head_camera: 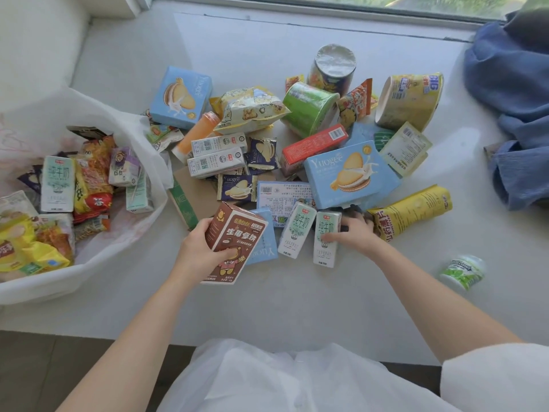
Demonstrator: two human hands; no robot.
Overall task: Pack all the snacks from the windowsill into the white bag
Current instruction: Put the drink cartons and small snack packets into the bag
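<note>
Head view, lower centre: left hand (198, 253) grips brown carton (233, 243); right hand (353, 233) clasps milk carton (326, 237). White bag (124, 239), part-filled, left; snack pile (297, 150) centre of windowsill (252, 52).

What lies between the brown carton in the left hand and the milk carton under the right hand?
In the head view, another milk carton and a light blue box lie between them.

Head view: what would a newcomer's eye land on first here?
First, the heap of snacks across the middle of the windowsill, boxes, cups and packets jumbled together. In front of it the left hand grips a brown carton and the right hand grips a milk carton. At left the white bag lies open, part-filled.
</note>
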